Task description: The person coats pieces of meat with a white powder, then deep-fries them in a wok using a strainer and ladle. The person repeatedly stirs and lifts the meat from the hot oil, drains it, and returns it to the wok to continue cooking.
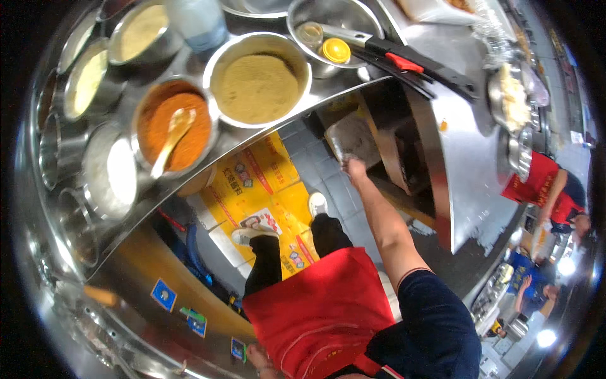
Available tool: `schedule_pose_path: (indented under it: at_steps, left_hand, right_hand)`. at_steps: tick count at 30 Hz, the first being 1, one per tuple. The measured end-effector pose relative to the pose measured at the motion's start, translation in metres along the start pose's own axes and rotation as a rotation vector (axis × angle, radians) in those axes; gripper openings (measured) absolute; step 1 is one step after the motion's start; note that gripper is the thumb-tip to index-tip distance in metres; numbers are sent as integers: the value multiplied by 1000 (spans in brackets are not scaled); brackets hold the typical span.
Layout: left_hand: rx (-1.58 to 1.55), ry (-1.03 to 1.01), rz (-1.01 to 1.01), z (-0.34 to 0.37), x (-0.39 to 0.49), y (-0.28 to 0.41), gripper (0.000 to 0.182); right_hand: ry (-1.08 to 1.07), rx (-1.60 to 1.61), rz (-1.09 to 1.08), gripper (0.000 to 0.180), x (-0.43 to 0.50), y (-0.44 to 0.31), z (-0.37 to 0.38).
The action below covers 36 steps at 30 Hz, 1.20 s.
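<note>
My right hand (354, 169) is reached down below the counter, its fingers curled at the near edge of a greyish metal tray (356, 137). The tray's contents, if any, cannot be made out. At the bottom of the view, my left hand (258, 356) hangs low beside the brown counter front, partly cut off and blurred; I see nothing in it. On the counter before me stand a steel pot of orange-red powder (182, 125) with a gold-coloured spoon (173, 142) in it and a steel pot of tan powder (258, 90).
A steel bowl (303, 19) holds a yellow cup (336, 50); black-handled tongs (407, 61) lie across it. More pots, including one of white powder (120, 170), line the left. Flattened yellow cardboard (265, 189) covers the floor. People in red (539, 182) and blue (525, 279) stand at right.
</note>
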<state>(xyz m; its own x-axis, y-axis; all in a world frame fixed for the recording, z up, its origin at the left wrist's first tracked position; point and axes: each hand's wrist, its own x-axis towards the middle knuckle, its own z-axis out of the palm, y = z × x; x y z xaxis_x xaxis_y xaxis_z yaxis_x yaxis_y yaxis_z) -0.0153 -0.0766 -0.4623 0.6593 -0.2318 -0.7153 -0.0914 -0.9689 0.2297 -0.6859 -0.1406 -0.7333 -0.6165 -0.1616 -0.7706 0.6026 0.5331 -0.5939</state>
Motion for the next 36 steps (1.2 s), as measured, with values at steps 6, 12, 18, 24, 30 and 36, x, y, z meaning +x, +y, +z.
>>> schedule_pose_path:
  at_steps: [6, 12, 18, 24, 30, 36]
  left_hand:
    - [75, 13, 177, -44, 42, -85, 17]
    - [232, 79, 88, -45, 32, -120, 17]
    - [204, 54, 29, -22, 15, -118, 19]
    - [-77, 0, 64, -21, -47, -84, 23]
    - [-475, -216, 274, -36, -86, 42, 23]
    - [-1138, -504, 290, -73, -105, 171, 22]
  right_hand:
    - [83, -732, -294, 48, 160, 72, -11]
    - [291, -518, -142, 39, 200, 86, 15]
    - [60, 222, -62, 31, 170, 85, -41]
    - [-534, 922, 150, 20, -21, -38, -21]
    - [-1053, 503, 481, 15, -383, -202, 153]
    - [-1613, -347, -39, 14, -656, -278, 391]
